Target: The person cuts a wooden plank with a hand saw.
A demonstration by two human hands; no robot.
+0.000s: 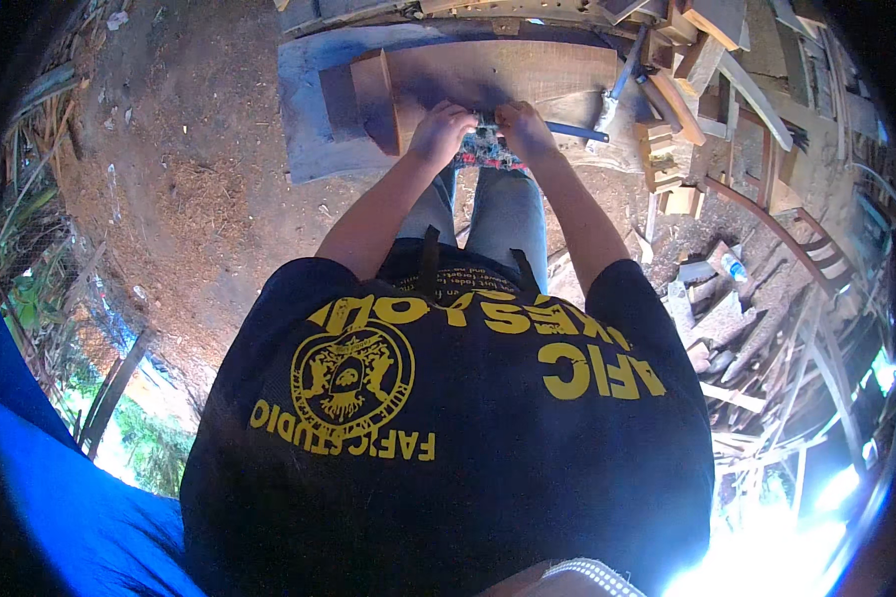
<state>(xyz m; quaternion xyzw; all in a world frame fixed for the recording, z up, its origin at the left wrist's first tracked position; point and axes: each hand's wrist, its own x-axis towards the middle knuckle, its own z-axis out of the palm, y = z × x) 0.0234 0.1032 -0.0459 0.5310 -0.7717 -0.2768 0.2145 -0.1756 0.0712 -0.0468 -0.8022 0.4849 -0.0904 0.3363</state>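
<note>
My left hand [444,133] and my right hand [524,130] are close together above my knees, at the near edge of a low work surface [314,149]. Both have curled fingers, closed at either side of a dark, frayed cloth [484,151] with grey and red patches. My fingers and the cloth hide whatever else lies between them. Just right of my right hand, a dark, straight rod [577,131] points to the right. Beyond my hands a wide brown wooden board [508,72] lies across the surface. A thick wooden piece [374,98] stands to the left of my left hand.
A long bluish-grey tool [625,72] lies right of the board. Stacked wooden blocks [659,157] and a curved wooden frame [782,234] are further right. Offcuts [722,323] and a plastic bottle [735,267] lie on the right-hand ground. Brown dirt ground [189,199] spreads to the left.
</note>
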